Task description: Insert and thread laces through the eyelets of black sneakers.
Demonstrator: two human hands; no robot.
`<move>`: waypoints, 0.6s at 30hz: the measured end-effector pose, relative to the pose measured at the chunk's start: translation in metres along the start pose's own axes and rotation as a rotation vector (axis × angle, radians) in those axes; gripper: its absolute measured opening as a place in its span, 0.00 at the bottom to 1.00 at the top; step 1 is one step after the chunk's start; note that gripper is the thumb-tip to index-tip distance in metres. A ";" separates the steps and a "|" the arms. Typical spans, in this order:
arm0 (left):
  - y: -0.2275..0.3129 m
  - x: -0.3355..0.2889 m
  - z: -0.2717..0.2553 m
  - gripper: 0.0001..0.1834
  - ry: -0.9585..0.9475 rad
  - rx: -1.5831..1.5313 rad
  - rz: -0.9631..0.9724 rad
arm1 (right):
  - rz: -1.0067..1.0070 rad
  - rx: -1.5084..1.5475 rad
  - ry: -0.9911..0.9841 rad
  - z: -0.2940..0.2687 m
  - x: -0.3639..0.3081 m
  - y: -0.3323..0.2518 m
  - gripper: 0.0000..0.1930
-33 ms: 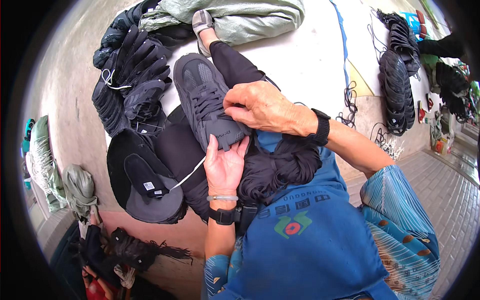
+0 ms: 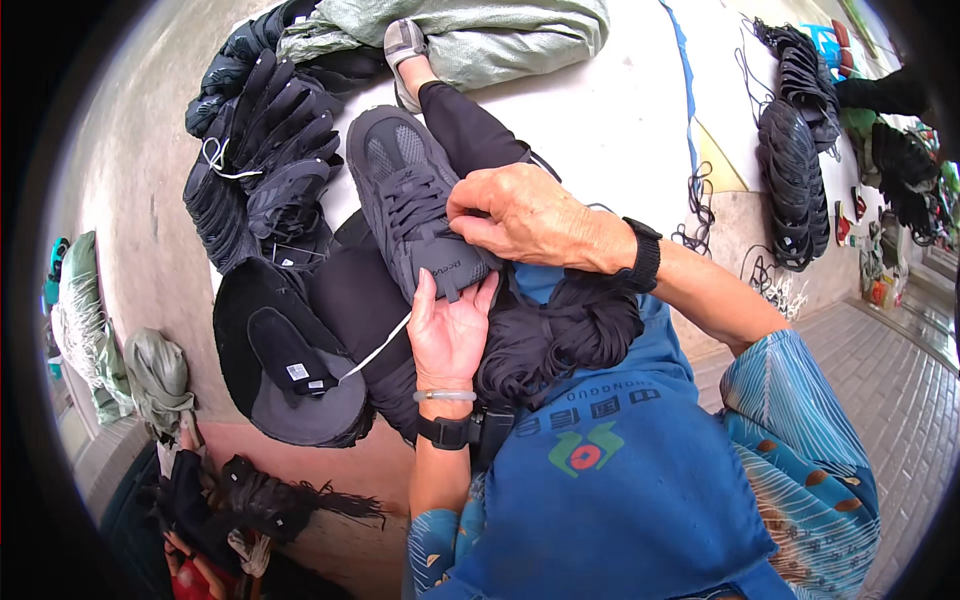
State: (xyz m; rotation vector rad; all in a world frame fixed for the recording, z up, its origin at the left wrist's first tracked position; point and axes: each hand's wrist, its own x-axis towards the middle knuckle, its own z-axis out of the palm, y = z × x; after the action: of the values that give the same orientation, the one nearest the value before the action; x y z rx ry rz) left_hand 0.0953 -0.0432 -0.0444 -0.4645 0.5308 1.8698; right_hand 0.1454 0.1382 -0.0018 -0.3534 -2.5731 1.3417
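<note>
A dark grey lace-up shoe [image 2: 395,175] rests across my lap, its toe pointing away from me. Its black laces [image 2: 415,205] run criss-cross up to the tongue. My left hand [image 2: 447,335] grips the tongue end from below, with the thumb on top. Above the right side of the shoe, my right hand [image 2: 535,220] is closed in a pinch beside the upper eyelets; what lies between its fingertips is hidden. A thick bundle of black laces [image 2: 560,335] lies on my lap under my right wrist, against my blue apron [image 2: 620,490].
Several black shoes [image 2: 270,150] are stacked at the left. Nearer, a black shoe piece [image 2: 290,390] has a white cord by it. A pale green sack [image 2: 520,40] lies at the far side. Another shoe stack [image 2: 795,190] and loose laces [image 2: 697,205] are at the right. A person [image 2: 195,575] sits lower left.
</note>
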 end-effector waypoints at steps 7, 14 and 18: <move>-0.001 0.001 0.000 0.26 -0.001 -0.004 -0.011 | 0.056 -0.041 -0.014 0.007 -0.001 0.005 0.08; -0.001 0.000 -0.003 0.26 0.001 -0.016 -0.020 | 0.141 -0.027 -0.109 0.004 0.007 0.002 0.09; -0.001 0.000 -0.003 0.26 -0.002 -0.037 -0.025 | 0.166 -0.037 -0.093 0.007 0.007 -0.002 0.09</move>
State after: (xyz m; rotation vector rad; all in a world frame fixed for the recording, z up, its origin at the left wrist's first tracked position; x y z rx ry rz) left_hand 0.0964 -0.0447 -0.0473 -0.4915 0.4880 1.8588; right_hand 0.1362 0.1343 -0.0037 -0.5348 -2.6987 1.3975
